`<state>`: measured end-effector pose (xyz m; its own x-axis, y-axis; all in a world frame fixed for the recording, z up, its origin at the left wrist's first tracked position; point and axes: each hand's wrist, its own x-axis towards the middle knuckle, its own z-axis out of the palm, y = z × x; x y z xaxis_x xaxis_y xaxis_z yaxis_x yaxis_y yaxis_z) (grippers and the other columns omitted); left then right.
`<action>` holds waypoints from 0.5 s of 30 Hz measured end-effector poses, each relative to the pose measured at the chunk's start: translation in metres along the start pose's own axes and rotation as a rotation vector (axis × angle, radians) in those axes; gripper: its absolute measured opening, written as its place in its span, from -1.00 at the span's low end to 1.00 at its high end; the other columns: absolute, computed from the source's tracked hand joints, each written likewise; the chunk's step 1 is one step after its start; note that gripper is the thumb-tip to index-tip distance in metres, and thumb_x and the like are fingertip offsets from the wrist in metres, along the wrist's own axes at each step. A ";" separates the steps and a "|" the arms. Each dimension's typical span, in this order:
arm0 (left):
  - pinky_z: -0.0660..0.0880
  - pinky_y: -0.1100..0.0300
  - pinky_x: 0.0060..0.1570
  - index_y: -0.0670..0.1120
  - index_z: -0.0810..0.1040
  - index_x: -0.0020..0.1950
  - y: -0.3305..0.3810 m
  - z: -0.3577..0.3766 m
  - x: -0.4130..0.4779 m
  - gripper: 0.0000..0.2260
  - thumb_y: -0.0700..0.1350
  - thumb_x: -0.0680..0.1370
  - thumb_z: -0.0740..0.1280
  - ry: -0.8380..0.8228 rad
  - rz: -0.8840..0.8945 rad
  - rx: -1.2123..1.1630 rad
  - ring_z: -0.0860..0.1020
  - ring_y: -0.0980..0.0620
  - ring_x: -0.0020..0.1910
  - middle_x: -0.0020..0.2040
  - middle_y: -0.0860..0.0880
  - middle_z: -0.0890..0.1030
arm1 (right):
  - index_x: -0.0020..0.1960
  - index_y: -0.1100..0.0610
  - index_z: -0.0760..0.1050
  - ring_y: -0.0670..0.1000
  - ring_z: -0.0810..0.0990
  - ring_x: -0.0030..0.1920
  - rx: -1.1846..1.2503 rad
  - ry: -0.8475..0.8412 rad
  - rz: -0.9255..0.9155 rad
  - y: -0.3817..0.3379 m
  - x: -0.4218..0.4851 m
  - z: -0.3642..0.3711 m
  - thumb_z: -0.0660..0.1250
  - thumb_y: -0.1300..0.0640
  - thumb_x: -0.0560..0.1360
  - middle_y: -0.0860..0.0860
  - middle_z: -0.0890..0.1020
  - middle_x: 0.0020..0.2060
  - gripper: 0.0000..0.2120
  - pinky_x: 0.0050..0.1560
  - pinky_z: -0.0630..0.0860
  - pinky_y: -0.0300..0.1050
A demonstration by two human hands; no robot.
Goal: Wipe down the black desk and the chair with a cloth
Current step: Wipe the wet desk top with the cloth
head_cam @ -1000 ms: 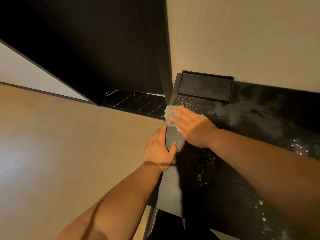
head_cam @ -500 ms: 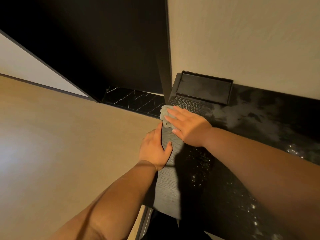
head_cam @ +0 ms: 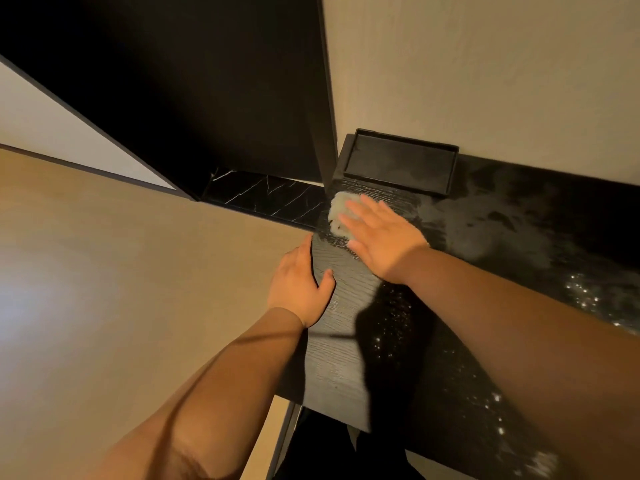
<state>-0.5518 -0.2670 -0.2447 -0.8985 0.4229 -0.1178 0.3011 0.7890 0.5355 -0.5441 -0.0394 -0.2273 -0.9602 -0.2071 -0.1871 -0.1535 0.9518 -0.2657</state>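
The black desk (head_cam: 349, 358) runs along the beige wall, its wood-grain top streaked with damp smears and glinting specks. A pale grey cloth (head_cam: 337, 211) lies bunched near the desk's far left corner. My right hand (head_cam: 382, 242) presses flat on the cloth, fingers spread, covering most of it. My left hand (head_cam: 299, 285) grips the desk's left edge, thumb on top and fingers over the side. No chair is in view.
A shallow black rectangular tray (head_cam: 400, 162) sits against the wall just beyond the cloth. A tall dark panel (head_cam: 322, 98) stands at the desk's left end. A black marble ledge (head_cam: 266, 195) and tan floor (head_cam: 121, 271) lie to the left.
My right hand has pushed the cloth a little farther toward the desk's far left corner. My left hand stays on the desk edge.
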 end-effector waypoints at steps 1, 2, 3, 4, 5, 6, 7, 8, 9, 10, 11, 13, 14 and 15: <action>0.46 -0.01 0.31 0.04 0.19 0.63 0.000 -0.001 0.000 -0.38 0.06 0.60 0.32 -0.003 -0.001 -0.007 0.48 -0.06 0.30 0.36 -0.04 0.54 | 0.66 0.01 0.03 0.11 -0.13 0.65 0.025 0.040 0.104 0.009 -0.006 0.000 0.01 -0.10 0.71 0.03 0.01 0.66 -0.44 0.62 -0.06 0.16; 0.46 -0.02 0.30 0.05 0.18 0.63 0.000 -0.002 0.000 -0.37 0.07 0.60 0.31 -0.009 -0.007 -0.015 0.48 -0.06 0.29 0.36 -0.04 0.54 | 0.66 0.03 0.06 0.11 -0.09 0.65 0.050 0.079 0.199 0.017 -0.012 0.001 0.01 -0.09 0.70 0.04 0.04 0.65 -0.44 0.62 -0.06 0.16; 0.47 -0.03 0.30 0.06 0.18 0.64 0.000 -0.002 0.000 -0.37 0.07 0.60 0.31 -0.014 -0.013 -0.023 0.48 -0.06 0.29 0.36 -0.03 0.54 | 0.65 0.05 0.10 0.13 -0.05 0.64 0.064 0.117 0.269 0.022 -0.017 0.003 0.01 -0.09 0.70 0.05 0.09 0.64 -0.45 0.62 -0.06 0.15; 0.47 -0.03 0.30 0.07 0.17 0.64 0.000 -0.002 0.000 -0.36 0.07 0.59 0.31 -0.020 -0.018 -0.028 0.48 -0.06 0.29 0.35 -0.03 0.55 | 0.64 0.07 0.14 0.14 0.00 0.63 0.068 0.159 0.316 0.024 -0.023 0.006 0.01 -0.09 0.69 0.07 0.14 0.63 -0.45 0.62 -0.04 0.15; 0.47 -0.03 0.30 0.07 0.16 0.65 0.000 -0.003 0.000 -0.35 0.08 0.59 0.30 -0.027 -0.021 -0.031 0.48 -0.06 0.30 0.35 -0.03 0.55 | 0.62 0.08 0.18 0.15 0.04 0.62 0.070 0.200 0.355 0.025 -0.029 0.010 0.01 -0.10 0.68 0.08 0.18 0.61 -0.45 0.62 -0.01 0.15; 0.47 -0.04 0.31 0.07 0.14 0.66 -0.001 -0.003 0.001 -0.34 0.09 0.59 0.29 -0.033 -0.023 -0.030 0.48 -0.05 0.30 0.35 -0.03 0.55 | 0.60 0.09 0.21 0.17 0.09 0.61 0.071 0.243 0.395 0.024 -0.036 0.013 0.03 -0.10 0.67 0.09 0.22 0.59 -0.45 0.61 0.03 0.16; 0.47 -0.06 0.32 0.06 0.13 0.67 -0.002 -0.002 0.001 -0.33 0.10 0.59 0.28 -0.037 -0.026 -0.026 0.48 -0.05 0.31 0.36 -0.03 0.55 | 0.58 0.10 0.23 0.18 0.13 0.59 0.074 0.279 0.442 0.024 -0.041 0.015 0.06 -0.10 0.67 0.10 0.25 0.57 -0.46 0.60 0.05 0.16; 0.47 -0.08 0.33 0.05 0.12 0.67 -0.003 -0.001 0.002 -0.32 0.12 0.59 0.27 -0.042 -0.029 -0.019 0.48 -0.05 0.31 0.37 -0.03 0.54 | 0.57 0.10 0.24 0.18 0.14 0.58 0.077 0.304 0.498 0.024 -0.046 0.017 0.07 -0.10 0.66 0.11 0.26 0.56 -0.46 0.60 0.06 0.16; 0.47 -0.09 0.33 0.05 0.11 0.68 -0.003 -0.001 0.002 -0.31 0.13 0.59 0.26 -0.047 -0.031 -0.015 0.48 -0.05 0.32 0.38 -0.03 0.54 | 0.57 0.11 0.24 0.18 0.14 0.58 0.084 0.319 0.558 0.024 -0.050 0.018 0.07 -0.10 0.66 0.11 0.26 0.56 -0.46 0.60 0.05 0.16; 0.47 -0.10 0.33 0.05 0.11 0.68 -0.004 0.000 0.003 -0.31 0.14 0.59 0.25 -0.050 -0.032 -0.015 0.48 -0.06 0.32 0.38 -0.03 0.54 | 0.58 0.11 0.23 0.19 0.12 0.59 0.087 0.324 0.610 0.024 -0.053 0.019 0.06 -0.11 0.66 0.11 0.25 0.57 -0.45 0.61 0.04 0.16; 0.47 -0.11 0.33 0.05 0.11 0.68 -0.005 0.000 0.003 -0.31 0.14 0.58 0.25 -0.055 -0.031 -0.020 0.48 -0.06 0.32 0.38 -0.02 0.54 | 0.59 0.12 0.23 0.19 0.10 0.60 0.086 0.325 0.648 0.024 -0.055 0.019 0.05 -0.13 0.66 0.12 0.24 0.58 -0.43 0.61 0.02 0.17; 0.48 -0.11 0.32 0.07 0.11 0.67 -0.004 -0.001 0.004 -0.31 0.14 0.57 0.25 -0.063 -0.027 -0.028 0.49 -0.05 0.32 0.37 0.00 0.54 | 0.60 0.12 0.20 0.20 0.07 0.61 0.076 0.310 0.691 0.021 -0.055 0.022 0.01 -0.17 0.66 0.13 0.20 0.60 -0.39 0.62 0.00 0.17; 0.49 -0.11 0.32 0.07 0.11 0.67 -0.004 -0.001 0.004 -0.31 0.15 0.57 0.24 -0.067 -0.026 -0.028 0.49 -0.04 0.32 0.37 0.00 0.54 | 0.61 0.12 0.18 0.21 0.05 0.62 0.077 0.298 0.701 0.018 -0.053 0.022 0.00 -0.19 0.65 0.14 0.17 0.60 -0.38 0.62 -0.01 0.17; 0.50 -0.10 0.31 0.08 0.12 0.67 -0.005 -0.001 0.004 -0.31 0.15 0.57 0.24 -0.070 -0.026 -0.030 0.49 -0.04 0.32 0.37 0.00 0.55 | 0.61 0.13 0.17 0.22 0.04 0.62 0.079 0.294 0.703 0.014 -0.050 0.022 0.01 -0.20 0.65 0.16 0.16 0.60 -0.37 0.62 -0.01 0.17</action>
<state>-0.5571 -0.2692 -0.2470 -0.8811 0.4334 -0.1894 0.2675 0.7869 0.5562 -0.4934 -0.0203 -0.2424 -0.8499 0.5207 -0.0808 0.5233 0.8159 -0.2459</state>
